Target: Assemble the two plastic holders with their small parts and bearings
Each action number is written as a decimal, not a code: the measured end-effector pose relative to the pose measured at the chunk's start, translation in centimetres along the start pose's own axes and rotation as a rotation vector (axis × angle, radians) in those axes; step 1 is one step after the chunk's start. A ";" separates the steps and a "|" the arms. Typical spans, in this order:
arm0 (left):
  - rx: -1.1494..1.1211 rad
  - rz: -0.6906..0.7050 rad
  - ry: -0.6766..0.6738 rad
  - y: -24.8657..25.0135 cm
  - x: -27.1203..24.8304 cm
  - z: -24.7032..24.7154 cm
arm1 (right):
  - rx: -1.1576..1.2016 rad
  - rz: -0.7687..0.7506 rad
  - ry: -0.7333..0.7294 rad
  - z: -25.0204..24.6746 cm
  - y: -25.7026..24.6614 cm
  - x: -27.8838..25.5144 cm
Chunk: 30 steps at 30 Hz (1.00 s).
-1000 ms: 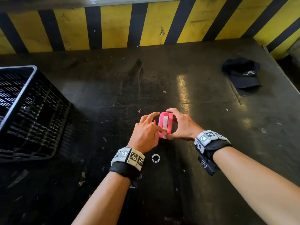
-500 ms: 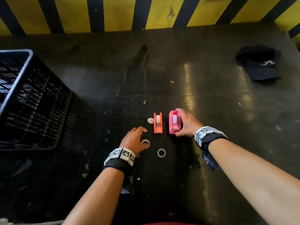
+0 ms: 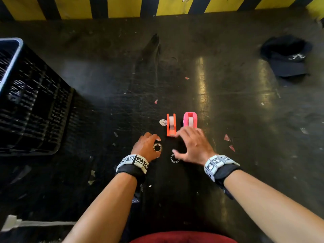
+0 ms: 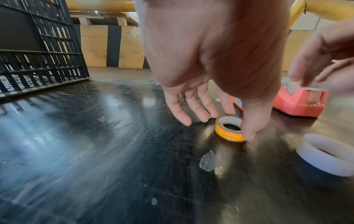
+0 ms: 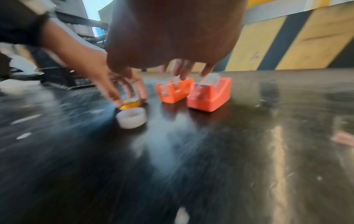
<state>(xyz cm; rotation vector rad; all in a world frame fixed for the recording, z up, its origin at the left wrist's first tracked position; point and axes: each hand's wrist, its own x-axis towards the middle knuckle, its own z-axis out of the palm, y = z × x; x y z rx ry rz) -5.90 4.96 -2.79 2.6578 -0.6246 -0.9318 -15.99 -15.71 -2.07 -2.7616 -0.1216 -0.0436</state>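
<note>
Two tape-dispenser-shaped holders stand side by side on the dark table [image 3: 228, 106]: an orange holder [image 3: 171, 125] [image 5: 175, 91] and a pink holder [image 3: 190, 118] [image 5: 209, 95]. Just near of them lie a yellow-sided ring [image 3: 157, 147] [image 4: 229, 128] and a white ring [image 3: 174, 158] [image 4: 325, 154] [image 5: 131, 117]. My left hand [image 3: 154, 144] [image 4: 237, 124] pinches the yellow ring between thumb and fingers, and the ring is still on the table. My right hand [image 3: 177, 143] hovers with fingers spread just above the white ring, holding nothing. A small pale disc [image 3: 163, 122] lies left of the orange holder.
A black slatted crate [image 3: 31, 102] stands at the left. A dark cap [image 3: 287, 57] lies at the far right. A yellow-and-black striped wall [image 3: 122, 6] bounds the far edge. Small red scraps [image 3: 227, 137] lie right of my right hand.
The pink holder was set down beside the orange one. My right hand let go of it and drew back over the white ring. My left hand dropped onto the yellow ring.
</note>
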 end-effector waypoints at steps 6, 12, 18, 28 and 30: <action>-0.039 0.013 0.055 -0.1 -1.3 0.9 | 0.009 0.004 -0.405 2.4 -1.7 -2.1; -0.140 -0.044 0.149 -0.9 -1.5 -1.4 | 0.014 -0.091 -0.262 1.7 -2.5 0.7; -0.136 -0.074 0.301 -1.7 1.0 -6.1 | -0.107 -0.026 -0.181 -0.3 -4.6 9.1; -0.087 -0.105 0.245 -3.2 4.7 -6.9 | -0.297 0.022 -0.332 1.8 -4.9 14.1; -0.090 -0.115 0.243 -3.5 5.3 -6.6 | -0.271 0.031 -0.331 2.1 -4.7 14.4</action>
